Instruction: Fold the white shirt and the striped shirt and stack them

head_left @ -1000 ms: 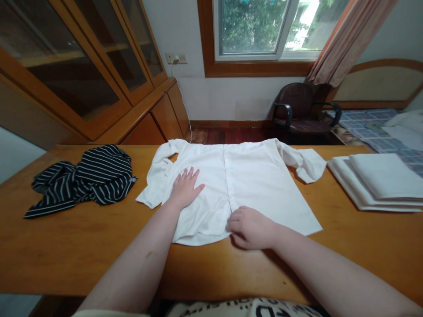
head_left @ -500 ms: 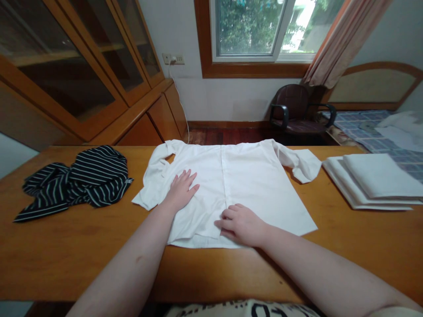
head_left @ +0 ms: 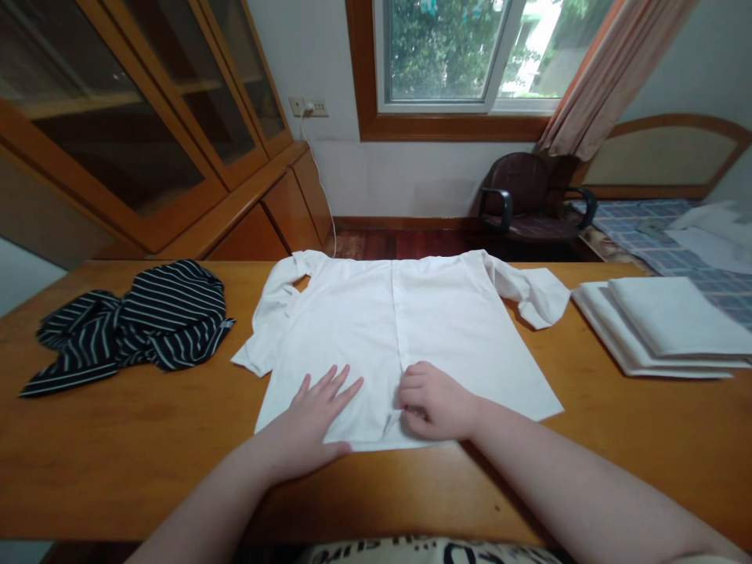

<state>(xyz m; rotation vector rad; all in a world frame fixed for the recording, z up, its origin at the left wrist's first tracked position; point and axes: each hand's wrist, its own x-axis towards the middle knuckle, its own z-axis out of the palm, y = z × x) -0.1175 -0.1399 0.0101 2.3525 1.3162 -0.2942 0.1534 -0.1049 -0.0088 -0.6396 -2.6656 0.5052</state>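
A white shirt lies spread flat on the wooden table, front side up, sleeves out to both sides. My left hand rests flat on its lower left hem with fingers stretched out. My right hand sits at the bottom of the centre placket, fingers curled and pinching the fabric edge there.
A crumpled black striped garment lies at the table's left. A stack of folded white cloths sits at the right. Beyond the table stand a dark armchair, a glass-door wooden cabinet and a bed.
My left hand slid from the shirt's upper left part down toward me to the lower hem. The hem now lies flatter. My right hand stayed at the bottom of the placket.
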